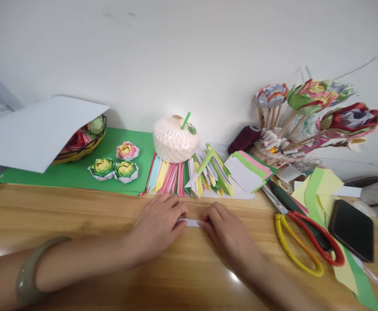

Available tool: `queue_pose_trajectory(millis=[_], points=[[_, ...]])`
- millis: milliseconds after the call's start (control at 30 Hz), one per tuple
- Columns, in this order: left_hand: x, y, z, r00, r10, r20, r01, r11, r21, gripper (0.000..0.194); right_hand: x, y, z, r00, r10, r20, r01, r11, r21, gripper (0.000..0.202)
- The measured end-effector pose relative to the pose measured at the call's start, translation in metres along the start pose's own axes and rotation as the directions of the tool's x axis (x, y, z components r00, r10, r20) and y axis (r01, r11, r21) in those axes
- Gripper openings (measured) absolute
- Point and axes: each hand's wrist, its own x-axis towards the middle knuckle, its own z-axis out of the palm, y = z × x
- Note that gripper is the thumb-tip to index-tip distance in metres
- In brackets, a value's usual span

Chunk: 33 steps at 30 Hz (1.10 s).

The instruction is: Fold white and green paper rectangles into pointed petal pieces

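From my remote seat, I have the narrow white paper strip point(190, 223) pinched at both ends, just above or on the table point(182, 280); I cannot tell which. My left hand point(159, 220) grips one end between thumb and fingers, and my right hand point(226, 226) grips the other. Only a short middle length shows between them, and I judge that this two-ended grip is meant to keep the strip straight and under control. My fingertips hide its ends, so I cannot tell whether they are folded.

Just beyond my hands, folded paper pieces point(172, 179) lie side by side, fanned towards me, presumably so that each can be picked out singly. The white textured container point(174, 142) sits at their far ends, perhaps weighing them down. To their right, I see a looser heap of folded pieces point(213, 170) and a stack of cut sheets point(245, 175).

The scissors point(276, 201) lie to the right with their handles towards me, which looks handy for my right hand. On the left, three paper flowers point(126, 170) rest together on a green sheet point(75, 179), probably grouped there to keep their petals from being crushed.
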Motion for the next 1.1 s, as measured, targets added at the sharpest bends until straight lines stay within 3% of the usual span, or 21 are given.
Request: queue_pose_trajectory(millis=[200,467,600,733,867,1100], points=[[0.002,-0.004,0.005,0.997,0.065,-0.031,-0.067,0.996,-0.061,0.006,-0.001,-0.002,-0.005,1.000,-0.007,-0.020,0.007,1.000,-0.024,0.013],[0.004,-0.009,0.002,0.987,0.134,-0.088,-0.149,0.971,-0.187,0.008,-0.002,0.000,-0.008,0.992,-0.056,-0.109,0.076,0.980,0.184,0.015],[0.004,-0.011,0.004,0.940,0.281,-0.193,-0.320,0.923,-0.215,0.013,-0.004,-0.003,-0.009,0.975,-0.111,-0.194,0.148,0.971,0.188,0.017],[0.000,-0.008,0.009,0.902,0.349,-0.255,-0.391,0.910,-0.138,0.030,-0.006,-0.008,-0.011,0.981,-0.098,-0.165,0.132,0.969,0.211,0.013],[-0.003,-0.002,0.011,0.877,0.359,-0.320,-0.406,0.909,-0.093,0.033,-0.007,-0.012,-0.013,0.975,-0.166,-0.145,0.198,0.949,0.245,0.018],[-0.001,0.001,0.011,0.906,0.308,-0.292,-0.384,0.886,-0.258,0.033,-0.007,-0.015,-0.016,0.978,-0.163,-0.134,0.193,0.946,0.260,0.024]])
